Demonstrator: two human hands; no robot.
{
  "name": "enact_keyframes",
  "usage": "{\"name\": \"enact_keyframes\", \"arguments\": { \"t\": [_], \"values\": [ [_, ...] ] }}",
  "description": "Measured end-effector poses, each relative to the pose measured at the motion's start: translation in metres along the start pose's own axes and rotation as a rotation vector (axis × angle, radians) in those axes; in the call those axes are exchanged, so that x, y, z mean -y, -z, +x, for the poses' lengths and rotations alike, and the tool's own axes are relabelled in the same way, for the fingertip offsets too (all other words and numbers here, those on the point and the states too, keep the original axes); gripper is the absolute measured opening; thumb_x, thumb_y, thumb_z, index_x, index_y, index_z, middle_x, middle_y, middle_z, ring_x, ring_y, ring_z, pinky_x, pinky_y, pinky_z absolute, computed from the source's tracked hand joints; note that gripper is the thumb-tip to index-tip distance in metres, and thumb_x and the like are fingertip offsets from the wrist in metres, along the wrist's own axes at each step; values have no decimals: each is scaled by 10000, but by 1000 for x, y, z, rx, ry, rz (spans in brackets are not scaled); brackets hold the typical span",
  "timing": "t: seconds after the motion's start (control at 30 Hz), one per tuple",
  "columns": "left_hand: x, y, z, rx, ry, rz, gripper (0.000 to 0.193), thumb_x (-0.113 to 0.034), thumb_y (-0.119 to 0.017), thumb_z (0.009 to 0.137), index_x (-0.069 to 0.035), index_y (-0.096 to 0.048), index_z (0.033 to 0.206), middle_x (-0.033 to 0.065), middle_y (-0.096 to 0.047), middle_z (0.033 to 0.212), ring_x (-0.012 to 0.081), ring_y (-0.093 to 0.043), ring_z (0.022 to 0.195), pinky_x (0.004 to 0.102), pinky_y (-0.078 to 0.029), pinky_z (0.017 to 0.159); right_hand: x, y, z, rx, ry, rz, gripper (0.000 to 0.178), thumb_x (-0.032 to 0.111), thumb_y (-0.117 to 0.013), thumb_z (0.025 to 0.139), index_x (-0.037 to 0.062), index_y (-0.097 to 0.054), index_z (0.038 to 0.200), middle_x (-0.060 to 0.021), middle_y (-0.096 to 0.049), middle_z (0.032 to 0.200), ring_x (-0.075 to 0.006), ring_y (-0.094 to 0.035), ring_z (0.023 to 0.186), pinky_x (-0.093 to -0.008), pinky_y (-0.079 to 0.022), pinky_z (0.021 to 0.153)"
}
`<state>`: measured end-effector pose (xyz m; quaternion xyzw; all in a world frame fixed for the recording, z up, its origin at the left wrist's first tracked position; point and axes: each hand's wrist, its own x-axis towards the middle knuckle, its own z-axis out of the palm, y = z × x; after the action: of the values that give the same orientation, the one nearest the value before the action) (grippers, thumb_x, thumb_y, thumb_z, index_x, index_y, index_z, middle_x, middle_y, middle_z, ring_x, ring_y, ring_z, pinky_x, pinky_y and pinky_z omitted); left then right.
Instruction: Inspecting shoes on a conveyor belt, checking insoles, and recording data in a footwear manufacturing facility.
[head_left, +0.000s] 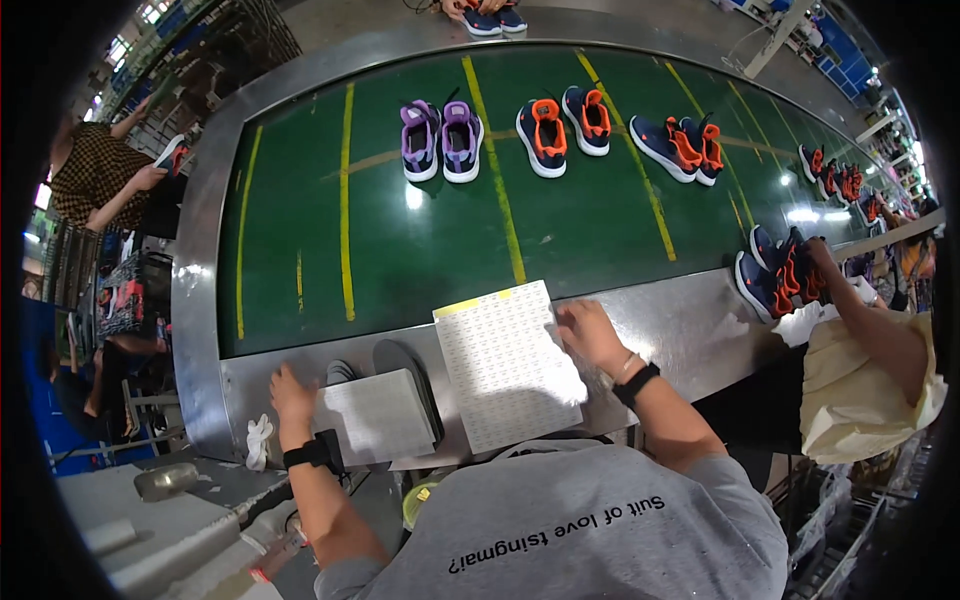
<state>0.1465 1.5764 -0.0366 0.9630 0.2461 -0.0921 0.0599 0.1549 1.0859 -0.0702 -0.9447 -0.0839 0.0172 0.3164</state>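
A white sheet of small printed labels [500, 365], with yellow patches along its top, lies at the metal edge of the conveyor in front of me. Beside the sheet's right edge is my right hand [595, 338], fingers loosely bent and apart, fingertips at the paper's border. My left hand [292, 398] is open with spread fingers, left of a stack of white paper [375, 418], its thumb near the stack's corner. Dark grey insoles [408, 362] stick out from behind and beside that stack. Neither hand visibly grips anything.
On the green belt [400, 260] stand purple-and-navy shoes [442, 142] and navy-and-orange shoes [548, 140]. More shoes [775, 275] sit at the right by a co-worker's arm [870, 325]. Another person [105, 175] holds a shoe at the left. White crumpled material [259, 442] lies near my left hand.
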Motion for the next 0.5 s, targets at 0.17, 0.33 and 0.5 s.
{"name": "enact_keyframes", "arguments": {
  "t": [0.17, 0.33, 0.5],
  "values": [
    [-117, 15, -19, -94, -799, -438, 494, -133, -654, 717, -5, -471, 1158, 203, -513, 1128, 367, -470, 1072, 420, -375, 909, 11, -27, 59, -17, 36, -115, 363, 211, -646, 713, 49, -563, 1027, -163, -551, 992, -340, -493, 965, -396, -400, 843],
    [-215, -43, -29, 211, -982, -532, 532, -184, -663, 712, -7, -458, 1170, 186, -489, 1140, 357, -458, 1072, 442, -375, 882, -2, -49, 89, 172, -154, -70, 237, 154, -620, 648, 87, -644, 875, -166, -590, 934, -341, -548, 913, -394, -453, 808],
    [-242, -84, -31, 262, -942, -296, 463, -208, -648, 712, -33, -510, 1118, 187, -540, 1048, 367, -502, 994, 461, -382, 855, 4, -23, 75, 208, -19, 190, 143, 106, -610, 687, 44, -608, 816, -165, -591, 868, -351, -539, 882, -404, -432, 786]
  ]
}}
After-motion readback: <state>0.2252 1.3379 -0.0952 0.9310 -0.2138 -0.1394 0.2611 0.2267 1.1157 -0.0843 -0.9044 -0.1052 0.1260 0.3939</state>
